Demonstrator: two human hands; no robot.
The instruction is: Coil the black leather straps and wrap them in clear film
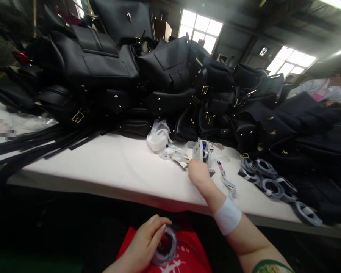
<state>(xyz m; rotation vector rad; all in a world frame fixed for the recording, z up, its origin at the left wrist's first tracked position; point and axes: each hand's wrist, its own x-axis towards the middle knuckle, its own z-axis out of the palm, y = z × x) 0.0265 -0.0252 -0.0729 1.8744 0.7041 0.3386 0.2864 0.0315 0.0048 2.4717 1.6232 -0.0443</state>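
We note the left hand (pixel 146 242) low over the lap, off the table's near edge, its grip curled round a coiled band (pixel 166 247), thumb on the rim. The right hand (pixel 199 173) lies on the table (pixel 116 167) mid-way along, fingers tucked away from us, so we cannot tell how far its grip is open or what it has. A white device (pixel 202 151) sits just beyond it and small snips (pixel 221 169) just beside. More coils (pixel 268 182) lie toward the right end. Black bags (pixel 170 68) are heaped along the far edge, with a plastic bag (pixel 158 136) at their foot.
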